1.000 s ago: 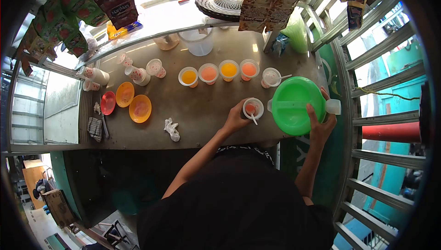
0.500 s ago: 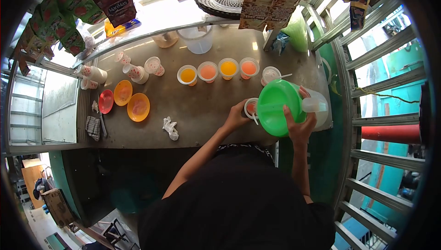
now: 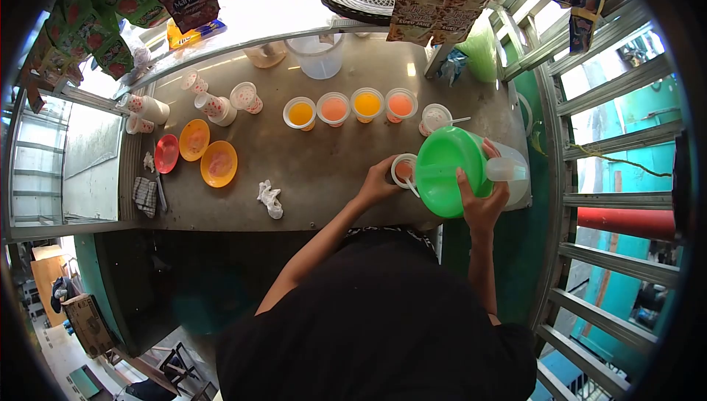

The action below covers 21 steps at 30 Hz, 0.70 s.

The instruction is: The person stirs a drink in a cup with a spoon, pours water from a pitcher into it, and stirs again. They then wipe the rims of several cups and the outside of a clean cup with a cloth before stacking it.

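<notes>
My left hand (image 3: 378, 184) is wrapped round the side of a plastic cup (image 3: 398, 159) that holds orange-pink liquid. A white spoon or stick (image 3: 414, 190) leans out over the cup's rim. In my right hand (image 3: 482, 198) is a translucent pitcher (image 3: 518, 152) with a green lid (image 3: 445, 173). The pitcher tilts left, its lid edge right at the cup; the spout is hidden under the lid. My right thumb presses on the lid while the other fingers are partly hidden at the handle. Beyond stands a cup with whitish contents (image 3: 436, 118) and a spoon.
Cups of yellow (image 3: 300, 114) and pink drink (image 3: 333, 109) stand in a row. Stacked cups (image 3: 246, 97), orange plates (image 3: 219, 164), a red plate (image 3: 167, 153) and a crumpled white bag (image 3: 269, 199) lie leftward. A clear bucket (image 3: 320, 58) is behind; sachets (image 3: 449, 0) hang overhead.
The liquid in the held cup looks paler and higher. Both hands keep their hold on the cup and pitcher, with the pitcher still tilted. The camera view has shifted slightly.
</notes>
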Tool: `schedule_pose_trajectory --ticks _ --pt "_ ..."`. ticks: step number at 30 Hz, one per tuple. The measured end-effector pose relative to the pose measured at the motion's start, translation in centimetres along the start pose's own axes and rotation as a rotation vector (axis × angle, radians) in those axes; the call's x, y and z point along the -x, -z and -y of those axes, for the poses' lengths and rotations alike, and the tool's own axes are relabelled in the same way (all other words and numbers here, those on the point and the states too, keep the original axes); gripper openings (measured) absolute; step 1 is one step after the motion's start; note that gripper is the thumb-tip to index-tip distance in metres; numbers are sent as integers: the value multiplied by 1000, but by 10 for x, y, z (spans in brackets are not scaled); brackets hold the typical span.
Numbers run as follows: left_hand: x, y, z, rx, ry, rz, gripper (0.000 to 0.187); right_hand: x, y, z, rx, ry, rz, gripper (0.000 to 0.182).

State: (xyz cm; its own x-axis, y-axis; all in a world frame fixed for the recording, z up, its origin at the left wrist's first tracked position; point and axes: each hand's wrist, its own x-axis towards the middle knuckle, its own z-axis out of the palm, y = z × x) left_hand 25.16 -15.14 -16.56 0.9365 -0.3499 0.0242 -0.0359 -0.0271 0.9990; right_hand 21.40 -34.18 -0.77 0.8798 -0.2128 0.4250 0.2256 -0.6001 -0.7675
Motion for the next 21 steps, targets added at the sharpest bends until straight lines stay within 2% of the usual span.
schedule_pose_trajectory --ticks 21 --pt "1 0 -2 35 26 0 63 6 -3 5 17 59 26 55"
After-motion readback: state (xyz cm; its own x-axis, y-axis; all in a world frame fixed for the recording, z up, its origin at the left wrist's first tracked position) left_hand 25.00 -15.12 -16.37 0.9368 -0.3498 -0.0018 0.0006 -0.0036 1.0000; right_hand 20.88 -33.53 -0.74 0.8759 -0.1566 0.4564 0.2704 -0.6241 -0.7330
